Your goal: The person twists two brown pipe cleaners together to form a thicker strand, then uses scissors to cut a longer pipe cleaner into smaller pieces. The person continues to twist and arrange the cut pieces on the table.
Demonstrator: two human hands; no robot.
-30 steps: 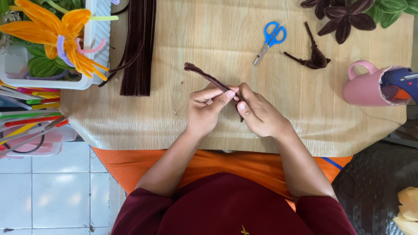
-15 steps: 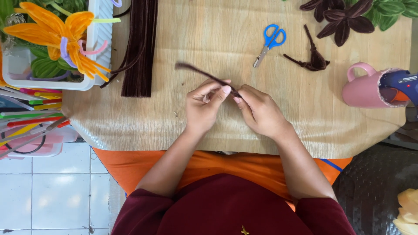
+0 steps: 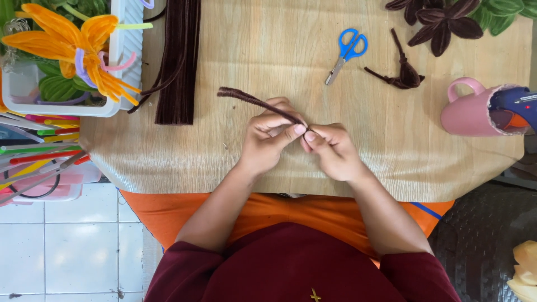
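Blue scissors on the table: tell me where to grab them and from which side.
Take the scissors by the blue loop handles, the upper right end, coming from above. They lie flat and diagonal on the wooden table, blades shut and pointing down-left, so the handles are the thick, blunt end; bare wood surrounds them.

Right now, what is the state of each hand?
Left hand: closed, pinching the dark brown pipe cleaner.
Right hand: closed, pinching the same pipe cleaner's end.

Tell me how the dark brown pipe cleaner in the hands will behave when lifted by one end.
The pipe cleaner juts out unsupported beyond the left hand, so it probably holds its shape. It looks thin and fuzzy: likely very light, easy to grip, and bendable where the right hand pinches.
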